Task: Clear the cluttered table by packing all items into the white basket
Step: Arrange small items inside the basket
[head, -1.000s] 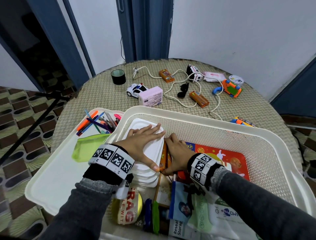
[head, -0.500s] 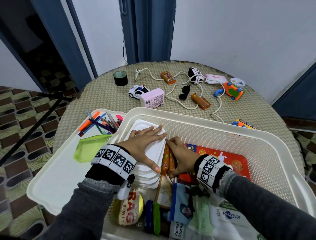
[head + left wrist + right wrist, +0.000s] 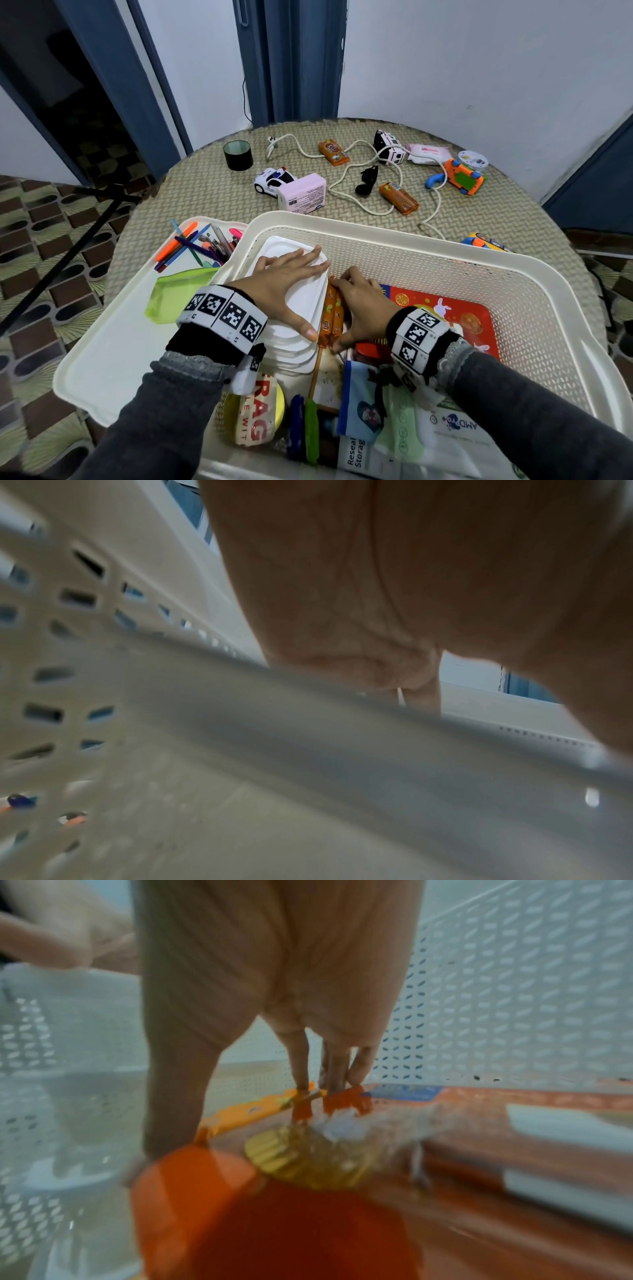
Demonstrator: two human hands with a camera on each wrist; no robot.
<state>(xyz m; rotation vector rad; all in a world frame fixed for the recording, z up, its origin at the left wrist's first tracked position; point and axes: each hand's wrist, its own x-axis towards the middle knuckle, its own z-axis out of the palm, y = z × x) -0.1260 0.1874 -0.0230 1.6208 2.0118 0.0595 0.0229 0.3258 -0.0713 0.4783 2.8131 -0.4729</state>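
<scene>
The white basket (image 3: 411,236) fills the near half of the head view. Inside it my left hand (image 3: 284,284) lies flat, fingers straight, on a stack of white lids (image 3: 294,346) at the basket's left. Right beside that stack, two orange snack packets (image 3: 330,318) lie in the gap next to a red box (image 3: 455,315). My right hand (image 3: 359,305) spans them, with its fingertips at their far end and its thumb at the near end. The right wrist view shows those fingers (image 3: 332,1066) touching the orange packets (image 3: 240,1115). The left wrist view shows only my palm (image 3: 377,574) and the basket wall (image 3: 68,615).
Left of the basket is a white tray (image 3: 102,342) with pens (image 3: 198,246) and a green pouch (image 3: 174,298). On the table beyond lie a black tape roll (image 3: 238,156), toy police car (image 3: 272,180), pink box (image 3: 301,193), white cable (image 3: 346,174), orange packets, several toys.
My right hand has eased the orange packets down into the gap beside the white lids, so both now show side by side. The left hand stayed flat on the lids.
</scene>
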